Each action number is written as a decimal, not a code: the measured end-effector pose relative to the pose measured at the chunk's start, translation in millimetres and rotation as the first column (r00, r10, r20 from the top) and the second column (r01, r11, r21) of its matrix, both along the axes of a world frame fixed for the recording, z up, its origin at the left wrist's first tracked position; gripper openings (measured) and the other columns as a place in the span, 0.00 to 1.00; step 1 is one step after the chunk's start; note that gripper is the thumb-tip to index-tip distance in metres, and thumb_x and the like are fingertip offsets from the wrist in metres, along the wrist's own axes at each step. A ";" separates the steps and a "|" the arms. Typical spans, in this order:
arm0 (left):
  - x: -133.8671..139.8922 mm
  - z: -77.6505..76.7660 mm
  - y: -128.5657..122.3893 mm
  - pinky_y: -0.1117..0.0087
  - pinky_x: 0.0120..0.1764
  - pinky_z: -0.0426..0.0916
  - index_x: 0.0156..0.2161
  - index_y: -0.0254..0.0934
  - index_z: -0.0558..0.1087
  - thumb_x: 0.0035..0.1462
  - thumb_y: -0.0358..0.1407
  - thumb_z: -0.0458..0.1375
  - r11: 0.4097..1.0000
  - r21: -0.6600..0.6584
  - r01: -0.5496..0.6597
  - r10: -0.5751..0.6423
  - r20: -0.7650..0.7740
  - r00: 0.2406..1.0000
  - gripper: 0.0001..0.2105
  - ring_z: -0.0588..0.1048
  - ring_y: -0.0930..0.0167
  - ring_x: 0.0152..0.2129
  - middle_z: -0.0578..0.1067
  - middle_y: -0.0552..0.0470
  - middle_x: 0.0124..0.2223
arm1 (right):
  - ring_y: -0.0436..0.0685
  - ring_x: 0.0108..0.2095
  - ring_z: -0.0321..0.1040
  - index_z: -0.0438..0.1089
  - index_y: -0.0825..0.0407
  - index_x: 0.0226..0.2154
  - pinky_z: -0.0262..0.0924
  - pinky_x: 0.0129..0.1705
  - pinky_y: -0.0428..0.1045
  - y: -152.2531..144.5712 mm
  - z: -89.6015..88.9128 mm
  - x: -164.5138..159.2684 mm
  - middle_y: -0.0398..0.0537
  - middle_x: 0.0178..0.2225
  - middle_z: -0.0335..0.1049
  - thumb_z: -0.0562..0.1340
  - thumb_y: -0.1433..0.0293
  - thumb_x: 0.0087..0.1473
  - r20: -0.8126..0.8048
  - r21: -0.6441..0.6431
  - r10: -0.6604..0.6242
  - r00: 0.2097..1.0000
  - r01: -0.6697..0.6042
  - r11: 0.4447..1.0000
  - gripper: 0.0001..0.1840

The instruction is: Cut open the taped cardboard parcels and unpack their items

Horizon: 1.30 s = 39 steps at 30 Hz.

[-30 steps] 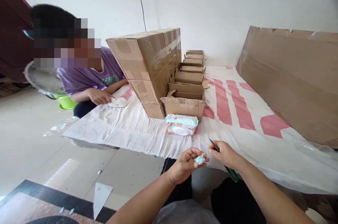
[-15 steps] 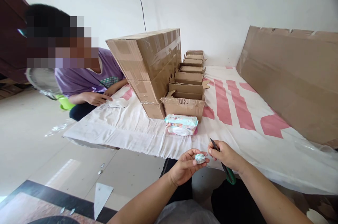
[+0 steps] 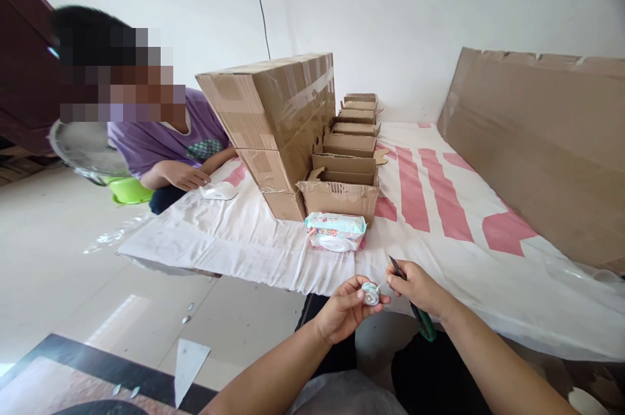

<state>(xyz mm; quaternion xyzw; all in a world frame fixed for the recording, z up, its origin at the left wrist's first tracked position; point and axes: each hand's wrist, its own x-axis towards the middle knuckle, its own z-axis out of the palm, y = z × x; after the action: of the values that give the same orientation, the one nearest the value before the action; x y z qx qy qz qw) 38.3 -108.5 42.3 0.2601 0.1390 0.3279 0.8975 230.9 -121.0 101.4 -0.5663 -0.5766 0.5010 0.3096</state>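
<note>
My left hand (image 3: 346, 305) is closed around a small round white-and-teal object (image 3: 370, 294), pinched between thumb and fingers above the table's near edge. A thin white tail sticks up from the object on its right side. What exactly the object is, I cannot make out. Just to the right, my right hand (image 3: 414, 286) grips a knife with a black pointed blade and a green handle (image 3: 426, 326). The blade points up and to the left, and the handle hangs below the palm. Thumb and forefinger are pressed together close to the white tail; whether they touch it is unclear.
A pack of wet wipes (image 3: 336, 231) lies ahead on the white-and-red tablecloth (image 3: 263, 252). Behind it runs a row of open cartons (image 3: 342, 197) beside stacked closed cartons (image 3: 280, 135). A cardboard sheet (image 3: 537, 141) leans at right. Another person in purple (image 3: 146, 148) sits at left.
My left hand has turned the small round object so its flat face shows more, and its tail now stands up. The other person has shifted slightly right. My right hand has hardly moved.
</note>
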 end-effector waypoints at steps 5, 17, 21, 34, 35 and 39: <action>-0.3 -2.5 0.4 0.70 0.44 0.71 0.40 0.33 0.71 0.53 0.33 0.65 1.000 -0.009 0.000 0.000 0.004 1.000 0.11 0.78 0.62 0.44 0.78 0.48 0.39 | 0.50 0.23 0.58 0.59 0.50 0.25 0.57 0.30 0.47 0.8 -6.3 2.4 0.37 0.21 0.58 0.57 0.63 0.48 0.012 0.001 -0.006 1.000 0.006 1.000 0.08; -2.0 -4.1 2.1 0.71 0.42 0.72 0.40 0.33 0.71 0.53 0.35 0.65 0.999 -0.029 0.017 -0.017 -0.009 1.000 0.11 0.79 0.61 0.43 0.78 0.47 0.38 | 0.49 0.22 0.57 0.59 0.50 0.25 0.55 0.28 0.47 3.0 -14.2 4.6 0.37 0.21 0.59 0.57 0.63 0.48 0.034 -0.005 -0.022 0.999 0.022 1.000 0.08; -2.3 -5.4 2.7 0.71 0.41 0.72 0.40 0.32 0.70 0.54 0.36 0.65 0.999 -0.031 0.015 -0.016 -0.013 1.000 0.11 0.80 0.62 0.41 0.78 0.47 0.36 | 0.49 0.22 0.56 0.59 0.50 0.24 0.54 0.28 0.47 3.5 -15.4 3.9 0.37 0.20 0.58 0.58 0.64 0.48 0.038 -0.003 -0.036 0.999 0.036 0.999 0.08; -2.6 -9.3 3.2 0.74 0.37 0.73 0.39 0.32 0.71 0.53 0.36 0.65 0.994 -0.092 -0.053 0.050 -0.031 0.998 0.12 0.81 0.64 0.37 0.79 0.46 0.35 | 0.49 0.23 0.62 0.67 0.53 0.28 0.54 0.28 0.47 2.0 -15.0 9.5 0.44 0.27 0.68 0.58 0.56 0.50 -0.162 -0.109 -0.118 0.980 0.101 0.989 0.16; -3.0 -9.4 3.2 0.74 0.37 0.73 0.39 0.32 0.71 0.53 0.36 0.66 0.994 -0.095 -0.057 0.054 -0.034 0.998 0.12 0.81 0.64 0.37 0.79 0.47 0.36 | 0.49 0.23 0.62 0.68 0.53 0.30 0.54 0.28 0.47 1.2 -13.7 10.8 0.45 0.29 0.70 0.57 0.53 0.51 -0.188 -0.121 -0.136 0.973 0.114 0.986 0.19; -2.9 -8.4 2.3 0.73 0.38 0.73 0.39 0.33 0.71 0.53 0.35 0.66 0.994 -0.084 -0.063 0.059 -0.050 0.997 0.11 0.80 0.65 0.37 0.79 0.47 0.35 | 0.48 0.22 0.62 0.68 0.53 0.36 0.52 0.26 0.47 -2.1 -9.7 7.9 0.49 0.35 0.73 0.57 0.44 0.50 -0.254 -0.178 -0.189 0.948 0.147 0.973 0.29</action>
<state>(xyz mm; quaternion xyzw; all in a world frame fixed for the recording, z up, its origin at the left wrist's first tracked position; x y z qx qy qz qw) 35.3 -106.2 33.9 0.2249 0.1819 0.3427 0.8938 238.8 -123.1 91.7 -0.5626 -0.4375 0.5888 0.3814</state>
